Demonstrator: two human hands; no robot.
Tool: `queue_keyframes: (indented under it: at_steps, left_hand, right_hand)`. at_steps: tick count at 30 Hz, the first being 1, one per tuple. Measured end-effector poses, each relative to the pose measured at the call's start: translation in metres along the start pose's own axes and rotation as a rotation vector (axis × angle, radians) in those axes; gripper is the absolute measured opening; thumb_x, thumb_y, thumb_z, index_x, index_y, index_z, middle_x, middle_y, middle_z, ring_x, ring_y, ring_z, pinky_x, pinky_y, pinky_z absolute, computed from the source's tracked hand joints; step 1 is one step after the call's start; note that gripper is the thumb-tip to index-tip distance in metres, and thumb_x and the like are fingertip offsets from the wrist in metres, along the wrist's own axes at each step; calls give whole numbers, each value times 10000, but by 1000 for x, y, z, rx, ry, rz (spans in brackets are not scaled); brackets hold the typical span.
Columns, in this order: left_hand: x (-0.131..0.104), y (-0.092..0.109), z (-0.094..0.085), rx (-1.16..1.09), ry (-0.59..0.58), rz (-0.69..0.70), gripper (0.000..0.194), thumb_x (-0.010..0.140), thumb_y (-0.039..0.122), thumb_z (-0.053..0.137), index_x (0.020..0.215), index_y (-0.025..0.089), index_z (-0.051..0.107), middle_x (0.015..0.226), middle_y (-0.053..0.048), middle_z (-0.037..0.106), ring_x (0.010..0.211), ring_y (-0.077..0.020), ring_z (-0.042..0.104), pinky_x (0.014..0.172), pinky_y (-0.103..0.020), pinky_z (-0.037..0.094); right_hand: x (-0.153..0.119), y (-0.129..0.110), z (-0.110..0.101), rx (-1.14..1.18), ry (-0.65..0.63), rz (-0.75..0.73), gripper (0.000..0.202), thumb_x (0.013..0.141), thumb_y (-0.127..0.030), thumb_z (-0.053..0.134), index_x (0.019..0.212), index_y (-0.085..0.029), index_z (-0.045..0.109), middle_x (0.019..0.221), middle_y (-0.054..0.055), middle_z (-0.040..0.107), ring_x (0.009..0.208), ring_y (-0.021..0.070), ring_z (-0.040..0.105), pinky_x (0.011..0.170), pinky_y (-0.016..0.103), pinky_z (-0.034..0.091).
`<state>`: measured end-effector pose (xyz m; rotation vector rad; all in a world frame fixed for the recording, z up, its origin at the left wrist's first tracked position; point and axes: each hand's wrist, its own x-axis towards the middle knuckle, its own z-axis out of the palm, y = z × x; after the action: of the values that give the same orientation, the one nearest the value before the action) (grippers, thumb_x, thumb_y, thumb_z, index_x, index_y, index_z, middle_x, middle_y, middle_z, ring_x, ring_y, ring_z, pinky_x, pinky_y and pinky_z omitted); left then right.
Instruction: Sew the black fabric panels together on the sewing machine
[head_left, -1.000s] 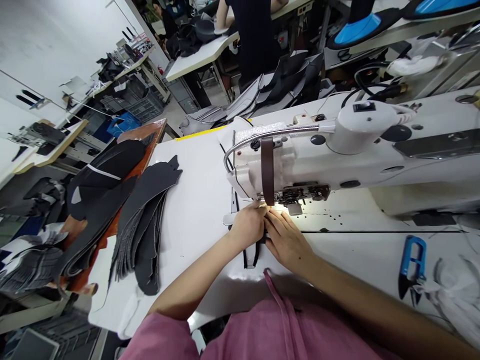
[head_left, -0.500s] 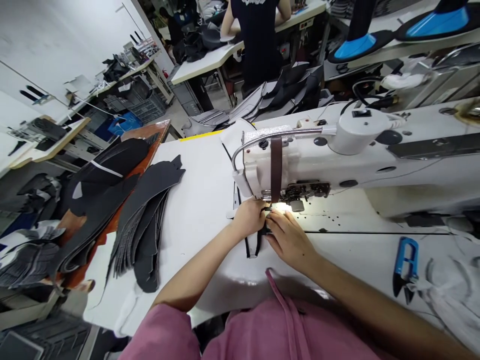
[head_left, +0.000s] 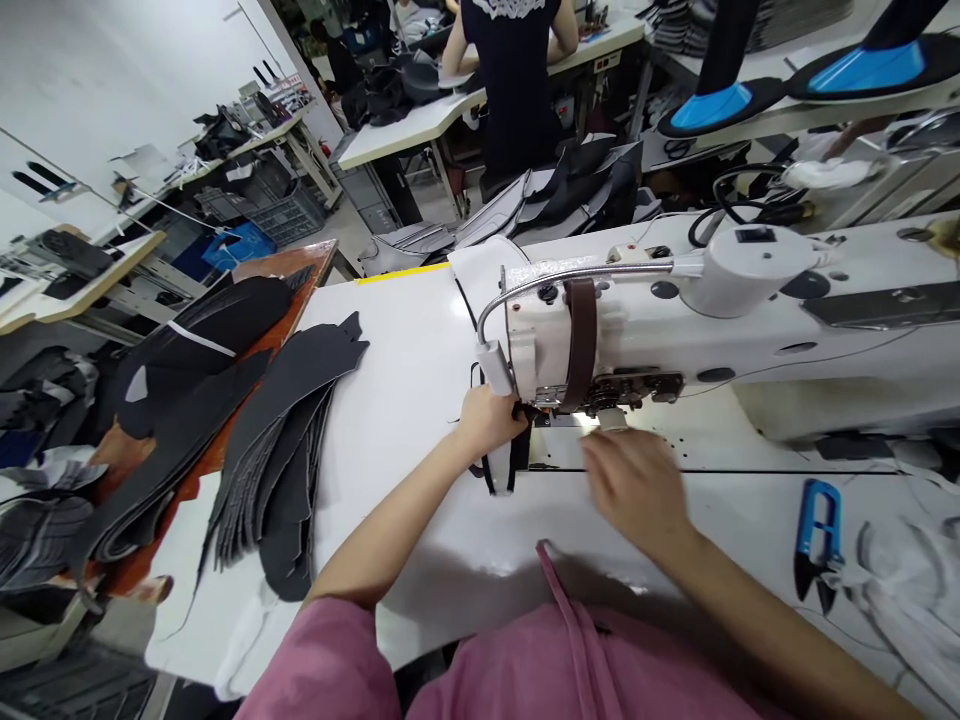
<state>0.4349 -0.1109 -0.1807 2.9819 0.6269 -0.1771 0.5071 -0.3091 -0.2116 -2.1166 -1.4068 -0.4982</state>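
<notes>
Left of the needle area of a white sewing machine (head_left: 637, 330), my left hand (head_left: 489, 420) is closed on a black-edged fabric piece (head_left: 499, 470), whose lower end hangs toward me on the white table (head_left: 397, 400). My right hand (head_left: 637, 485) is in front of the machine's needle area, away from the fabric and smeared by motion; its fingers are too blurred to read. A brown strap (head_left: 580, 345) runs down the machine head, and a lamp on a bent metal tube (head_left: 495, 368) lights the spot beside my left hand.
Dark cut pieces (head_left: 300, 400) lie stacked on the table's left side, with more on a brown board (head_left: 319, 262). Blue thread snips (head_left: 817, 540) lie at the right near white netting (head_left: 907, 590). Across the table, a person in dark clothes (head_left: 517, 90) is at another bench.
My right hand has left the fabric and moved right. My left hand has shifted slightly left and up with the fabric, which has come away from the needle area.
</notes>
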Motion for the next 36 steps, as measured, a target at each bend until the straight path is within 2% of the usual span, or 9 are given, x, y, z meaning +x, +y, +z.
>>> queue_keyframes:
  at_steps: [2,4,8,13,16,23,29,33,36]
  left_hand:
    - [4,-8,-4,34,-2,57,224,766,274,504,824,165,690,809,-91,686,817,-252,641,692,-321,488]
    - [3,-13,-9,32,-27,159,218,773,246,503,876,190,686,876,-72,693,852,-236,641,712,-308,488]
    - [-13,-4,-15,30,-111,349,252,809,141,475,963,222,657,961,-46,677,902,-191,631,738,-273,485]
    - [-33,37,-11,135,-155,201,279,857,67,379,1014,88,608,970,-145,627,857,-230,636,639,-298,493]
    - [-36,54,-10,122,-191,121,303,861,46,342,1041,56,586,986,-172,609,901,-241,628,653,-296,496]
    - [-40,57,-15,54,-181,84,283,776,131,488,1037,62,575,989,-162,583,909,-257,597,685,-326,502]
    - [-35,54,-18,58,-159,104,248,804,206,515,1009,95,598,1008,-144,597,929,-253,587,779,-351,488]
    - [-31,57,-20,71,-213,126,201,791,143,517,963,98,610,963,-129,625,891,-245,612,778,-345,492]
    - [-32,61,-20,75,-246,127,223,761,85,500,959,94,603,929,-124,631,844,-242,627,715,-334,503]
  right_hand:
    - [3,-21,17,70,-146,-100,266,858,-102,447,1086,-161,572,1116,105,619,1075,227,545,870,364,448]
    - [9,-31,35,108,-205,-166,292,849,-62,415,1072,-136,589,1126,128,621,1112,237,538,881,373,462]
    - [16,-17,43,144,-237,-268,307,801,5,393,940,-141,625,994,109,654,1015,218,589,900,370,476]
    - [21,18,17,202,-454,-440,315,756,27,400,936,-129,607,978,113,631,1004,224,589,869,379,498]
    - [25,27,8,234,-512,-452,363,729,48,385,965,-135,592,957,99,619,977,210,594,852,367,501]
    - [24,28,14,277,-484,-419,384,726,52,391,964,-170,594,958,74,603,921,196,592,828,344,483]
    - [16,27,18,195,-415,-398,294,820,-4,393,896,-179,617,951,66,584,878,187,558,742,307,452]
    - [10,23,17,160,-318,-426,280,894,-66,367,870,-163,628,829,53,568,795,186,526,724,319,442]
    - [10,16,17,114,-240,-490,275,885,-58,398,773,-147,633,750,60,570,766,187,524,740,326,456]
